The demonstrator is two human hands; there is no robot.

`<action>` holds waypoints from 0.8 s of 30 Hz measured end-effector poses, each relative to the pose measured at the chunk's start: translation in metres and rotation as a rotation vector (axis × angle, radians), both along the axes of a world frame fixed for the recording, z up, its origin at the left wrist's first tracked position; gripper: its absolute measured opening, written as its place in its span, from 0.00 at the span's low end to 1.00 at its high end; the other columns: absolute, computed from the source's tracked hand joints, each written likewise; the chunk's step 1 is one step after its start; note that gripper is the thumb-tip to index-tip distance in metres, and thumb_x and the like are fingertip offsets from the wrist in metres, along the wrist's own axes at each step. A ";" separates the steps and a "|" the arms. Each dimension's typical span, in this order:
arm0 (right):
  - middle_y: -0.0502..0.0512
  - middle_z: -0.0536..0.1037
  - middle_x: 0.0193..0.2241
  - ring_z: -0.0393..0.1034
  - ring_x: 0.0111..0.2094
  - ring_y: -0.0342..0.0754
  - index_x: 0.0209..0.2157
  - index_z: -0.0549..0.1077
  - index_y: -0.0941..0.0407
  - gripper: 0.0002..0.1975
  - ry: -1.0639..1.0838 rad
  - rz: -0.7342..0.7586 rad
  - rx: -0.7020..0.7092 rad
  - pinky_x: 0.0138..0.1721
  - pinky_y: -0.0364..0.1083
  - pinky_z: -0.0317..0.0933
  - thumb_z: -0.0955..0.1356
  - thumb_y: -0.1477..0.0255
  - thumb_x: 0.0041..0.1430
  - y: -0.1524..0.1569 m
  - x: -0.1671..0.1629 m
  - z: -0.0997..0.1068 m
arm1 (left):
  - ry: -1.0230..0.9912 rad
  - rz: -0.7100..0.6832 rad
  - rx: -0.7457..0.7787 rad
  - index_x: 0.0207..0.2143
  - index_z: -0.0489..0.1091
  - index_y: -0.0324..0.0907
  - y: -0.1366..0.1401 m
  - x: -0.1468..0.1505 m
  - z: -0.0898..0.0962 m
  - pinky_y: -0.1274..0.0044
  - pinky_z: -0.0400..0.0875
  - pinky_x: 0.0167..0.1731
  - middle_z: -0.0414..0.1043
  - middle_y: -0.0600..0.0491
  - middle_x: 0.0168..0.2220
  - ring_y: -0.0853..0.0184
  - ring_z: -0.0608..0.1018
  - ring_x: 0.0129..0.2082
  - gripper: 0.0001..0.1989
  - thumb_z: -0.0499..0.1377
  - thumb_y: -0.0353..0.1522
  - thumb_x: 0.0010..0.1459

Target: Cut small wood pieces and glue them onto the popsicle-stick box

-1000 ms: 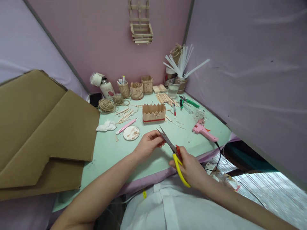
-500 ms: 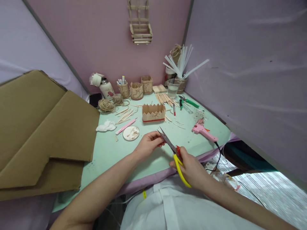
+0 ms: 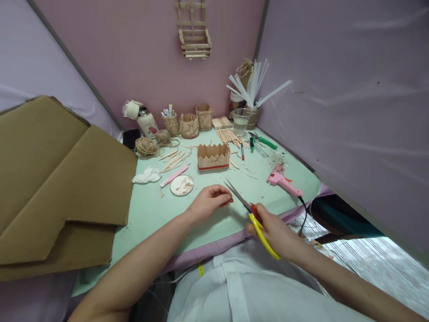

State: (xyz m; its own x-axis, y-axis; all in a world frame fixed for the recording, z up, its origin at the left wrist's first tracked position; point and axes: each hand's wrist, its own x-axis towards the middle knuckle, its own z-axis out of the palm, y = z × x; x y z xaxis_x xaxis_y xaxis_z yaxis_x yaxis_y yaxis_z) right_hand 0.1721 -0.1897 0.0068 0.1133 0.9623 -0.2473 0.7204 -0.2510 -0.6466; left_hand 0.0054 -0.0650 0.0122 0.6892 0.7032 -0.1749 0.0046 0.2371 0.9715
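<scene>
My right hand (image 3: 273,232) grips a pair of scissors (image 3: 241,199) with yellow and red handles, the blades pointing up and left, nearly closed. Just left of the blades, my left hand (image 3: 211,202) is closed in a pinch above the green tabletop (image 3: 157,237); whatever its fingertips hold is too small to make out. Beyond both hands stands a wooden box (image 3: 213,158) with a zigzag top edge and a red band at its base. A round white dish (image 3: 182,185) with small wood scraps lies left of it, beside a pink craft knife (image 3: 175,175).
A large folded cardboard sheet (image 3: 97,179) covers the left side. On the right lie a pink glue gun (image 3: 284,182) and green-handled pliers (image 3: 264,142). Wooden sticks (image 3: 231,137), twine (image 3: 146,146), a cup of water (image 3: 240,123) and wooden holders (image 3: 203,117) line the back.
My right hand has drawn the scissors right, away from my left fingertips, and the blades have come closer together. My left hand has stayed nearly in place, still pinched.
</scene>
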 end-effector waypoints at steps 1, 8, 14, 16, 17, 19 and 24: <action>0.46 0.68 0.26 0.60 0.24 0.43 0.31 0.55 0.52 0.13 -0.041 0.000 -0.011 0.25 0.41 0.48 0.65 0.63 0.52 0.000 -0.001 0.002 | -0.015 0.005 0.015 0.28 0.69 0.38 0.000 0.000 0.000 0.80 0.60 0.28 0.71 0.53 0.26 0.74 0.68 0.26 0.08 0.61 0.34 0.47; 0.49 0.70 0.28 0.64 0.25 0.46 0.34 0.58 0.52 0.17 -0.168 0.023 -0.034 0.24 0.42 0.45 0.67 0.59 0.50 -0.002 -0.001 0.011 | -0.044 -0.008 0.088 0.26 0.68 0.39 0.000 0.000 -0.001 0.80 0.60 0.28 0.67 0.57 0.22 0.73 0.67 0.24 0.05 0.61 0.31 0.45; 0.51 0.71 0.26 0.66 0.25 0.48 0.35 0.58 0.53 0.15 -0.259 0.057 -0.049 0.23 0.42 0.42 0.65 0.58 0.53 -0.003 0.003 0.009 | 0.019 -0.027 0.116 0.26 0.70 0.39 0.002 -0.001 -0.002 0.80 0.61 0.27 0.69 0.55 0.23 0.73 0.69 0.24 0.03 0.60 0.29 0.45; 0.52 0.72 0.27 0.67 0.26 0.49 0.36 0.59 0.53 0.13 -0.282 0.063 -0.035 0.23 0.42 0.42 0.63 0.60 0.55 -0.003 0.003 0.009 | 0.028 -0.023 0.106 0.26 0.70 0.39 0.003 -0.001 -0.003 0.80 0.61 0.27 0.70 0.55 0.23 0.73 0.69 0.24 0.04 0.60 0.29 0.45; 0.52 0.72 0.27 0.67 0.26 0.49 0.36 0.59 0.53 0.12 -0.289 0.062 -0.030 0.23 0.42 0.41 0.62 0.60 0.56 -0.003 0.002 0.010 | 0.024 -0.016 0.097 0.26 0.70 0.39 0.003 -0.001 -0.003 0.80 0.61 0.27 0.70 0.55 0.23 0.73 0.69 0.24 0.04 0.60 0.29 0.45; 0.53 0.73 0.28 0.67 0.26 0.49 0.36 0.59 0.53 0.13 -0.293 0.061 -0.027 0.23 0.42 0.41 0.62 0.60 0.56 -0.003 0.001 0.011 | 0.001 -0.002 0.074 0.26 0.71 0.39 0.003 -0.001 -0.004 0.80 0.61 0.28 0.69 0.55 0.23 0.73 0.69 0.24 0.03 0.60 0.29 0.45; 0.52 0.74 0.26 0.66 0.24 0.48 0.34 0.57 0.53 0.10 -0.209 0.052 -0.027 0.24 0.42 0.43 0.61 0.62 0.57 -0.003 -0.004 0.012 | -0.051 0.002 0.011 0.28 0.72 0.38 0.001 0.001 -0.006 0.80 0.62 0.28 0.71 0.54 0.24 0.73 0.69 0.25 0.04 0.60 0.29 0.46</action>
